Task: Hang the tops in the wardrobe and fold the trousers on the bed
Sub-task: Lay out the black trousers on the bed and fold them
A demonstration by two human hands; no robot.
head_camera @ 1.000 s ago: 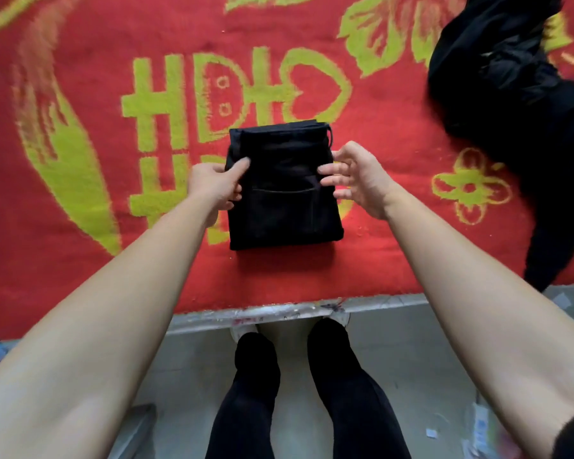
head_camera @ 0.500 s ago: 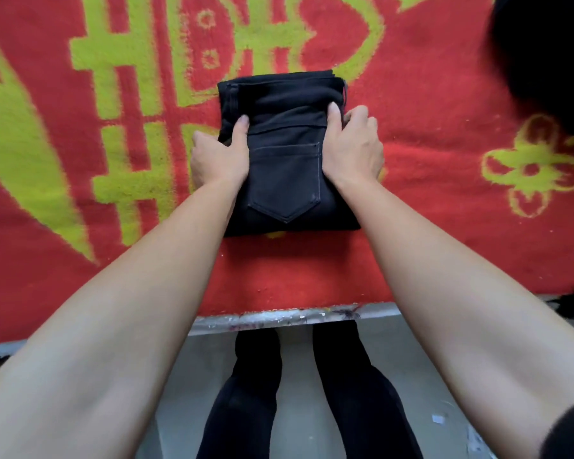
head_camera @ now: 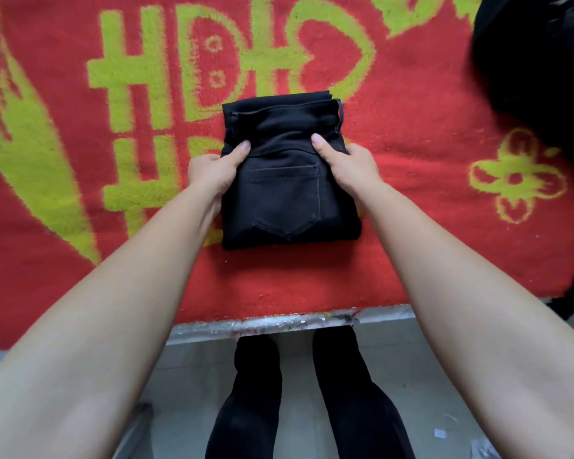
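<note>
A pair of black trousers (head_camera: 285, 193), folded into a compact rectangle with a back pocket facing up, lies on the red bed cover (head_camera: 411, 134) near its front edge. My left hand (head_camera: 212, 175) grips the bundle's left side, thumb on top and fingers tucked under. My right hand (head_camera: 348, 167) grips the right side the same way. The far end of the bundle looks slightly raised off the cover.
A heap of black clothing (head_camera: 537, 77) sits on the bed at the upper right. The cover carries yellow-green patterns. The bed's silvery front edge (head_camera: 279, 323) runs across below the trousers. My black-clad legs (head_camera: 299, 399) stand on a pale floor.
My hands went from hovering beside the folded trousers to pressing on them, and now grip both sides with fingers underneath. The view has shifted slightly.
</note>
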